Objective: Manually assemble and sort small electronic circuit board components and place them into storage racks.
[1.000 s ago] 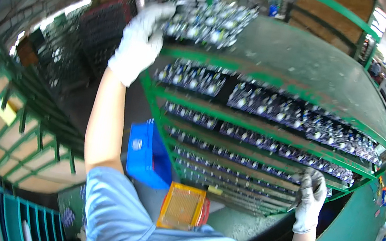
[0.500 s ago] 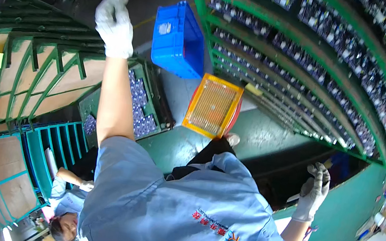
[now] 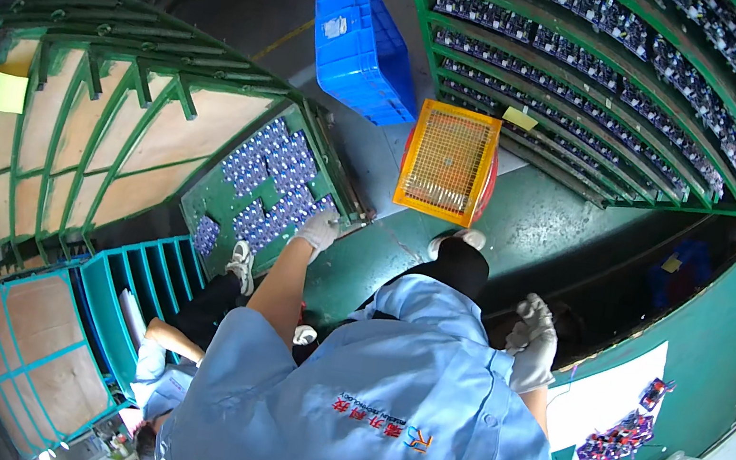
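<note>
My left hand [image 3: 318, 230], in a white glove, is low beside the near right corner of a green rack shelf [image 3: 200, 194]. Its fingers bunch by the shelf rim, and I cannot make out whether they touch or grip it. Groups of small purple circuit boards [image 3: 280, 207] lie flat on that shelf. On the other side, my right hand [image 3: 533, 341], in a greyish-white glove, is raised near the green worktable's edge. Its fingers are loosely bent and apart, with nothing seen in them.
A yellow crate [image 3: 448, 161] sits on something red, near a blue bin [image 3: 365, 51]. Green shelving [image 3: 620, 97] full of circuit boards rises at right. The green worktable [image 3: 709, 323] bears white paper and wired parts [image 3: 618, 441]. Another person [image 3: 161, 380] is at lower left.
My left hand has come down from its far outstretched place to the shelf corner. My right hand has moved left and a little inward. The view has shifted, showing more of the worktable.
</note>
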{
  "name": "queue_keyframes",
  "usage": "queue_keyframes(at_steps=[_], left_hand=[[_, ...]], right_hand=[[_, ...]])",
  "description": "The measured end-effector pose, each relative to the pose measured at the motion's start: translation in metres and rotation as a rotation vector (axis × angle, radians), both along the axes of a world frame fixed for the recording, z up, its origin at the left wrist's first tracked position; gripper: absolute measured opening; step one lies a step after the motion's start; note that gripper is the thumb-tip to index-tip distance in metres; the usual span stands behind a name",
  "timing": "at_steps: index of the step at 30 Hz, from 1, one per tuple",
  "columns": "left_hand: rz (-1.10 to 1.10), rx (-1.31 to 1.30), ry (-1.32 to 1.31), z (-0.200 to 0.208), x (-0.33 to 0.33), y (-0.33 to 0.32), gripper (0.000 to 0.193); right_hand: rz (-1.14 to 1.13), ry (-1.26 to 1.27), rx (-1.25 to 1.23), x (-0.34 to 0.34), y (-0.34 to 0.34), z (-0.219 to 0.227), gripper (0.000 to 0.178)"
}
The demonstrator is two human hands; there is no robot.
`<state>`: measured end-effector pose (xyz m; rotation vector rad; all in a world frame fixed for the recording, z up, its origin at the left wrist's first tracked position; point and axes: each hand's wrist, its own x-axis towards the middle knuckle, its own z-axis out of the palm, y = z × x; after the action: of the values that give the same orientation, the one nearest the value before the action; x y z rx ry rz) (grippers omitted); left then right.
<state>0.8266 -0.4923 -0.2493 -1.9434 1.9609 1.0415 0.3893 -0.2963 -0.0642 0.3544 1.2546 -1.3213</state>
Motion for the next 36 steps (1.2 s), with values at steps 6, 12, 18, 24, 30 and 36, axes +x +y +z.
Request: queue_keyframes(at_steps=[6,12,18,24,30,36], left_hand=[[0.592,-0.048,0.390,0.013,0.005,-0.065,0.026],[0.969,-0.011,0.730,0.030,0.039,-0.186,0.036],[0.980,-0.152,0.694,-0.022,-0.004,-0.269,0.031],[0.514,-0.317,0.017,-0.123,0.069,-0.372,0.029],[0.724,-0.238,0.202,-0.154,0.047,-0.404,0.048],[0.801,-0.139,0.420,-0.132,0.023,-0.402,0.034]], right_hand=[[0.216,0.177,0.050,0.034,-0.018,0.027,0.019],[0.325,0.339,0.026,0.045,-0.041,-0.015,0.019],[0.790,0.555,0.041,0.052,-0.175,-0.069,0.034],[0.910,0.862,-0.132,0.145,-0.421,-0.162,0.027],[0.983,1.260,0.000,0.215,-0.597,-0.239,0.042],[1.126,1.289,-0.123,0.237,-0.640,-0.314,0.048]])
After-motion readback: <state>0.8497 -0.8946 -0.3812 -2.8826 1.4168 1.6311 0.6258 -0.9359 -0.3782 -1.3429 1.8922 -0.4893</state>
